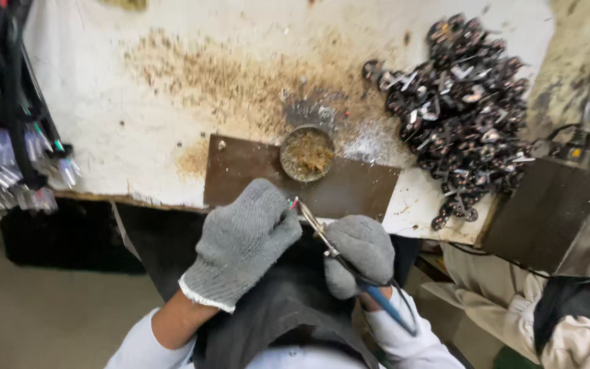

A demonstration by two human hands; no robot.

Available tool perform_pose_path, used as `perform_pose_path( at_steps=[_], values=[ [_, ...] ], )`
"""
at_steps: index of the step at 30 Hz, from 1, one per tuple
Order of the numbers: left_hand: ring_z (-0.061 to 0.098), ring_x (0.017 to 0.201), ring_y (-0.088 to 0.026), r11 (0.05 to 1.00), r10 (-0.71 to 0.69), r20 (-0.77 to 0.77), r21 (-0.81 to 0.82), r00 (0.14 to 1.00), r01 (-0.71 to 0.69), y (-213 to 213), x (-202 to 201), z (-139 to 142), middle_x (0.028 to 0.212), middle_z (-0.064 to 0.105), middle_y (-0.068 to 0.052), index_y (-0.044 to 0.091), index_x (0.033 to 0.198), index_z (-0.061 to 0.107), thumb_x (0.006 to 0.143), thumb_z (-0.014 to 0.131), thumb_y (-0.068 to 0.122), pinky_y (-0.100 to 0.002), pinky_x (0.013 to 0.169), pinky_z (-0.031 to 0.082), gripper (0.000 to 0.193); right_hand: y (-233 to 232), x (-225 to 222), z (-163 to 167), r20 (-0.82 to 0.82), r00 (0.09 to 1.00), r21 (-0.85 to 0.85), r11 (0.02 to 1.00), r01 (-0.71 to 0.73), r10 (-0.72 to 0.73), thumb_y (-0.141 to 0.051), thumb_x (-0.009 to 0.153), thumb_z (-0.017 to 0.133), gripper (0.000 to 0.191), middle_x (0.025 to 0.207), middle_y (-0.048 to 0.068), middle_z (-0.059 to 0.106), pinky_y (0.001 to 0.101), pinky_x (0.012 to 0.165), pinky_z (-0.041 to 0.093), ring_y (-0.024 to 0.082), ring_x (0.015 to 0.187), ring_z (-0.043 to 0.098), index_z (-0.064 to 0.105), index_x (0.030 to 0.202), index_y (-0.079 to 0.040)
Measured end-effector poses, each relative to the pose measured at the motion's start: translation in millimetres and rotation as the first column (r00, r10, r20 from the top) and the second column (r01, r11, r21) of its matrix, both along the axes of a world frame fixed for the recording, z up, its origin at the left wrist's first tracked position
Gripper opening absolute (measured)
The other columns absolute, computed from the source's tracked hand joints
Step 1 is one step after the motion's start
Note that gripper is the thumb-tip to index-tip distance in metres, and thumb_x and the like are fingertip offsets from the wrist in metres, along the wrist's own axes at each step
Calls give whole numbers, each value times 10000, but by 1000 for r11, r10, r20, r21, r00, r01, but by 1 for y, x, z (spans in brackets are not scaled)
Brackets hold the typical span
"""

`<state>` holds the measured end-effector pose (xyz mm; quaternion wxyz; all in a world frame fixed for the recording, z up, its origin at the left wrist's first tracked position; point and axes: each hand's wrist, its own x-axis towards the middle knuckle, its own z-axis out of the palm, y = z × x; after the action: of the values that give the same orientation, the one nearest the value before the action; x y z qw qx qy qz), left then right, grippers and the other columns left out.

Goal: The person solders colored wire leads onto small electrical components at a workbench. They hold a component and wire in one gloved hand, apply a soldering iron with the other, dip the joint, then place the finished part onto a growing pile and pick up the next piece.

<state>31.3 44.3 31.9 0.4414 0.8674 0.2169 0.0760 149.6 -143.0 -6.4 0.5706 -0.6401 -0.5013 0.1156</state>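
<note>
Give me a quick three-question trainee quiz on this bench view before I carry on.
1. True or false: both hands wear grey knit gloves.
2. Which hand grips the blue-handled soldering iron: left hand or right hand?
3. What sits on the brown plate?
A. a round tin of brownish paste
B. a coil of rope
C. a cup of water

Key
1. True
2. Right hand
3. A; the pile of dark small parts lies further right on the stained white bench.
</note>
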Motion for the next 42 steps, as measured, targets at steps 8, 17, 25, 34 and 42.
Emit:
perform_pose_path(
  at_steps=[8, 17, 25, 34, 42],
  values=[
    [634, 674, -302, 999, -1, 38, -32, 999, 2, 0, 0, -1, 833, 566, -101, 78, 849, 577, 824, 760, 170, -412, 566, 499, 206, -50, -6, -10, 198, 898, -260, 862, 435, -394, -217, 1000, 701, 232, 914, 94, 662, 338, 723, 543, 226, 813, 662, 630, 932, -7],
    [643, 690, -343, 998, 66, 6, 12, 998, -66, -1, 6, 8, 834, 587, -117, 91, 816, 577, 823, 750, 176, -442, 569, 497, 194, -9, -11, -8, -90, 663, -57, 669, 741, -743, -218, 1028, 690, 307, 935, 105, 664, 189, 628, 519, 105, 654, 627, 570, 1238, -29],
    [644, 688, -344, 999, 29, 47, -19, 998, -28, 0, 4, 3, 846, 580, -124, 84, 846, 569, 860, 744, 192, -435, 569, 500, 205, 75, 43, 65, 156, 905, -131, 900, 417, -396, -125, 1108, 681, 312, 1204, 138, 737, 297, 844, 581, 216, 960, 725, 588, 1386, -18],
    [638, 669, -330, 1000, 25, 56, -11, 998, -24, -1, 8, 5, 818, 574, -116, 85, 837, 569, 868, 744, 180, -426, 571, 497, 202, 66, 32, 59, 582, 735, -199, 815, 544, -349, 58, 878, 754, 367, 843, 83, 643, 374, 760, 514, 268, 785, 628, 692, 1220, -62],
    [636, 648, -308, 999, 30, 27, -16, 999, -29, -1, 4, 2, 817, 575, -107, 87, 816, 579, 847, 754, 176, -402, 544, 496, 199, 56, 17, 55, 326, 787, -238, 760, 605, -524, 10, 963, 729, 341, 1155, 114, 710, 348, 944, 574, 267, 1025, 707, 667, 1289, -73]
  ],
)
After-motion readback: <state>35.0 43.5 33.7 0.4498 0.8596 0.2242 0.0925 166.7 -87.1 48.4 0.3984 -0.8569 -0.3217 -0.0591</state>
